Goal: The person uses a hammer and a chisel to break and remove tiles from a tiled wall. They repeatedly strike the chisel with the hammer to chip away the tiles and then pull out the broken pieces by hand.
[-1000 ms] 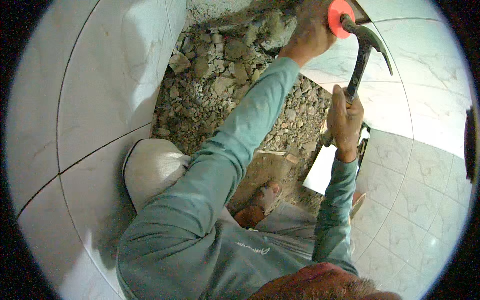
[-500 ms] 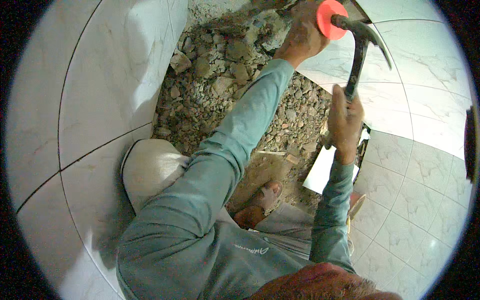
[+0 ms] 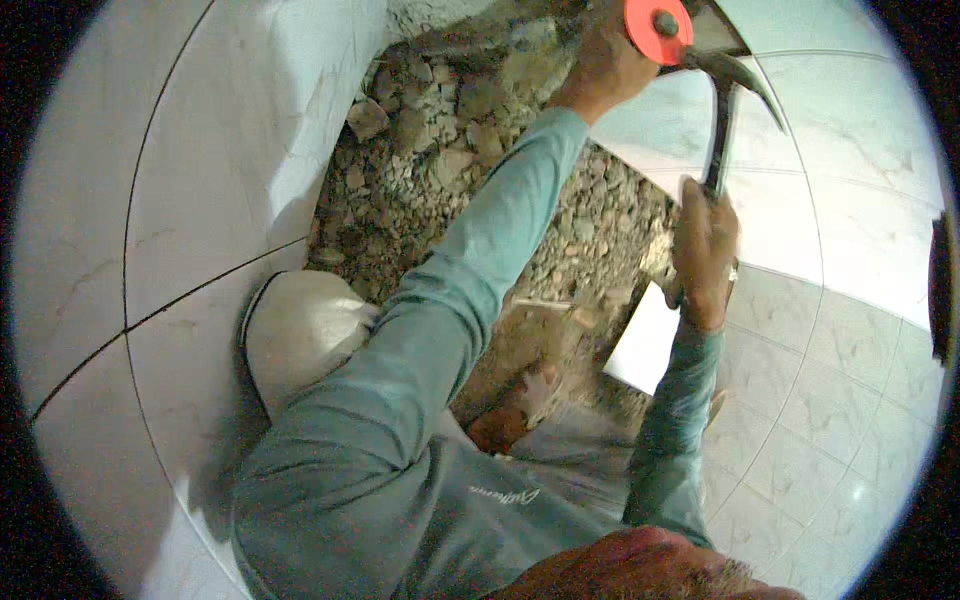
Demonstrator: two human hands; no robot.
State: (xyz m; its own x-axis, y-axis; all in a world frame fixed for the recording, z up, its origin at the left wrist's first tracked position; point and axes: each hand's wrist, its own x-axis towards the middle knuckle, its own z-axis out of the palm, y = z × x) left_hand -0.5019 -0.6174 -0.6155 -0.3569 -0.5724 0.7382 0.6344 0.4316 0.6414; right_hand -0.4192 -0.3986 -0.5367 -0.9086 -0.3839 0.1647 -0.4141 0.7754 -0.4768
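Note:
Up at the top of the view, my left hand [image 3: 608,68] is closed around a chisel [image 3: 666,22] just below its round orange-red guard [image 3: 643,38]. The chisel's struck end shows in the middle of the guard, while its blade is hidden. My right hand [image 3: 706,250] grips the dark handle of a claw hammer [image 3: 719,130]. The hammer's head is beside the guard's lower right edge, off the chisel's end, with its claw pointing right. Whether the head touches the guard, I cannot tell.
Broken rubble [image 3: 420,150] fills the strip under my left arm. A pale tiled wall [image 3: 220,180] rises on the left, with a whitish sack [image 3: 300,330] against it. A white flat piece [image 3: 642,345] lies by my right forearm. Floor tiles [image 3: 790,330] spread on the right.
The hammer head has come off the chisel's end, which now shows. My right hand has shifted slightly right and down. The chisel and guard have tilted a little left.

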